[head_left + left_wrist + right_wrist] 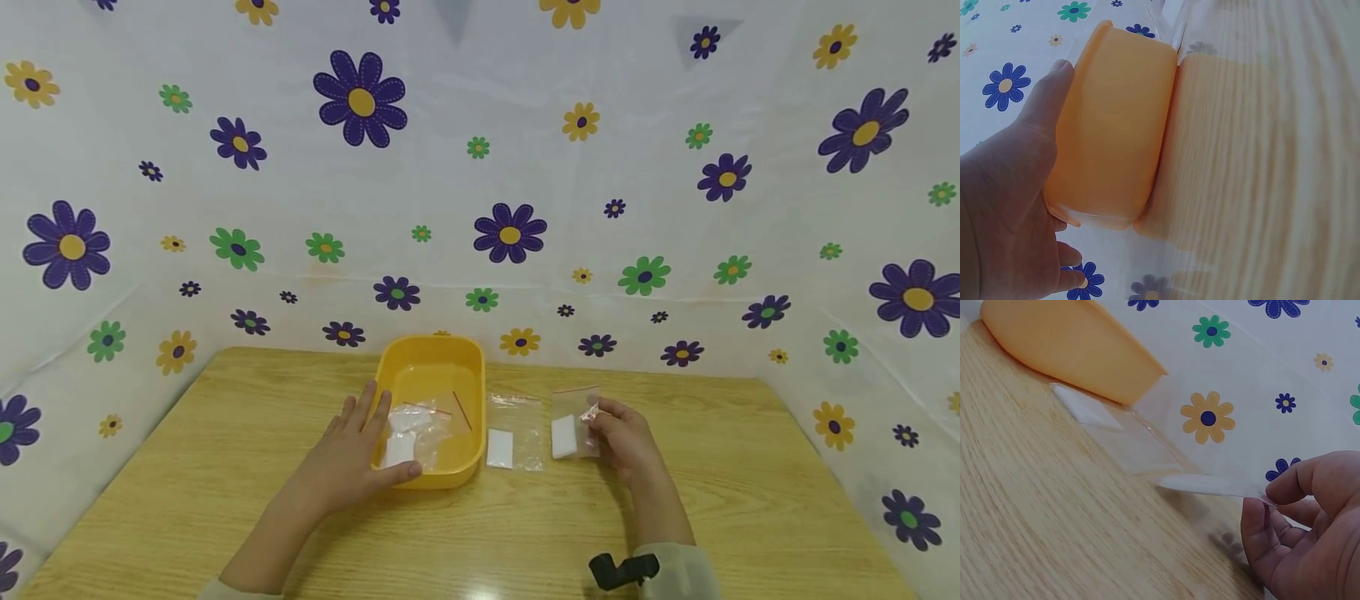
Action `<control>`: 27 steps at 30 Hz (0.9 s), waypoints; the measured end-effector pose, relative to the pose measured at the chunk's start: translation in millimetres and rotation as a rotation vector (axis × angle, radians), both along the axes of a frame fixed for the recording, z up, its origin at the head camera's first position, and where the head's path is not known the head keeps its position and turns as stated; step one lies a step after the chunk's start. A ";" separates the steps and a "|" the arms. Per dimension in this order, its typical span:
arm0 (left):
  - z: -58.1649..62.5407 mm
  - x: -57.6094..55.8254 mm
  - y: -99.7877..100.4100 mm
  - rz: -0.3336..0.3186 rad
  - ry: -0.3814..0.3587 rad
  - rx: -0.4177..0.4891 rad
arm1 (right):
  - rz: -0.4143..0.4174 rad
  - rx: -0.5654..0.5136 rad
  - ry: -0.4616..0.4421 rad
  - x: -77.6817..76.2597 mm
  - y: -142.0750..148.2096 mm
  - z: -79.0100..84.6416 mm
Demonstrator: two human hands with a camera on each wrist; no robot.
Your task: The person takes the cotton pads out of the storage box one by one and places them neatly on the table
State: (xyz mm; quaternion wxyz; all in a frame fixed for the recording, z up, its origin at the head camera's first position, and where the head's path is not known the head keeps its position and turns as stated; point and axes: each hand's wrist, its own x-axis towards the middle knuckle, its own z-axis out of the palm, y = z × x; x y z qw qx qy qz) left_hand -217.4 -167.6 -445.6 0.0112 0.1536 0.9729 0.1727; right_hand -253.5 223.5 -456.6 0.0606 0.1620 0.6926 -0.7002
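Note:
My right hand (626, 437) pinches the right edge of a small clear zip bag (588, 450) between thumb and fingers. Inside that bag lies a white block (563, 437); in the right wrist view the bag is held just above the tabletop, nearly edge-on. A yellow plastic tub (457, 480) stands to the left. My left hand (345, 458) rests on its left side, fingers fairly straight and spread along the rim, thumb over the near rim. Between tub and right hand, a second zip bag (528, 433) with a white piece (499, 449) lies flat.
Several clear bags (431, 437) with white pieces and red seal strips lie in the tub. The wooden table (525, 533) runs back to a flower-printed cloth (435, 183) hanging behind and at both sides. A black strap (624, 572) is at my right sleeve.

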 end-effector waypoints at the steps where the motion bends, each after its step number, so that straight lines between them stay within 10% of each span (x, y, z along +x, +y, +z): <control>1: 0.2 -0.1 0.1 0.001 0.000 0.000 | 0.001 0.014 0.003 -0.1 0.0 -0.2; 27: -5.4 -3.4 -0.8 -0.002 0.014 -0.005 | 0.093 0.640 0.111 11.9 -7.7 12.4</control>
